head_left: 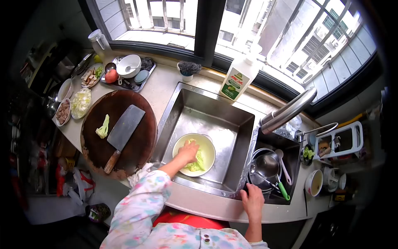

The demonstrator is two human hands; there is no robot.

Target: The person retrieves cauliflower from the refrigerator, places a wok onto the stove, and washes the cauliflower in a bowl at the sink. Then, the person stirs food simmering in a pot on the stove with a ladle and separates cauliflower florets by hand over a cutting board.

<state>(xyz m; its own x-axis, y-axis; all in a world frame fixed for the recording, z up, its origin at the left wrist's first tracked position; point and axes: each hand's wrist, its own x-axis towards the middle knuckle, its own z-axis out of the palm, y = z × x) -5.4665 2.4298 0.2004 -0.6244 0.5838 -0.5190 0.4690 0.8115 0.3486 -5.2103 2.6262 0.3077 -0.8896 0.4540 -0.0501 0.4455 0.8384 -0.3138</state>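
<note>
My left hand (188, 152) is down inside a pale bowl (210, 159) in the steel sink (232, 149). Its fingers curl around pale green vegetable pieces (200, 161), and the fingertips are partly hidden. My right hand (253, 202) rests at the front rim between the two basins, fingers apart, holding nothing. Beside it a skimmer or ladle with a green handle (283, 191) lies over pots in the small dark basin. On the round wooden chopping board (93, 151) to the left lie a cleaver (127, 126) and a cauliflower floret (103, 127).
A metal tray (146, 76) holds a white bowl and a tomato. Plates of chopped food, one with cauliflower (81, 103), line the left counter. Behind the sink stand a large white bottle (239, 79) and a scouring pad (189, 67). The faucet (290, 110) arches at the right.
</note>
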